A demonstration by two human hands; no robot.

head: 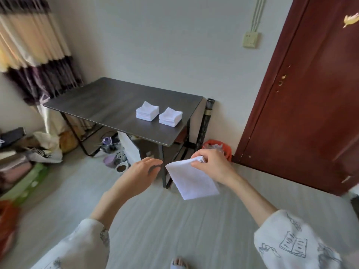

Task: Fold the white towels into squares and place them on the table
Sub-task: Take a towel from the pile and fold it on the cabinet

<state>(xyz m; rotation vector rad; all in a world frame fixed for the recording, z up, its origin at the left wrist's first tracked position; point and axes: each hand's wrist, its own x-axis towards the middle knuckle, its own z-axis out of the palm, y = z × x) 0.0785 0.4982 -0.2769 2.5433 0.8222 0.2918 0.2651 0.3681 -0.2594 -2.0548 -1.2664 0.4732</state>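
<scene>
A white towel (191,179) hangs in the air in front of me, pinched at its upper corner by my right hand (211,164). My left hand (141,174) hovers just left of the towel's free upper corner, fingers apart, not touching it. Ahead stands a dark table (108,105). Two stacks of folded white towel squares sit side by side near its right end: one stack (147,111) to the left, the other stack (170,117) to the right.
A dark red door (303,94) fills the right side. An orange bin (223,147) and a black tube (206,123) stand by the table's right leg. Shoes, bowls and bags (44,150) clutter the floor under and left of the table.
</scene>
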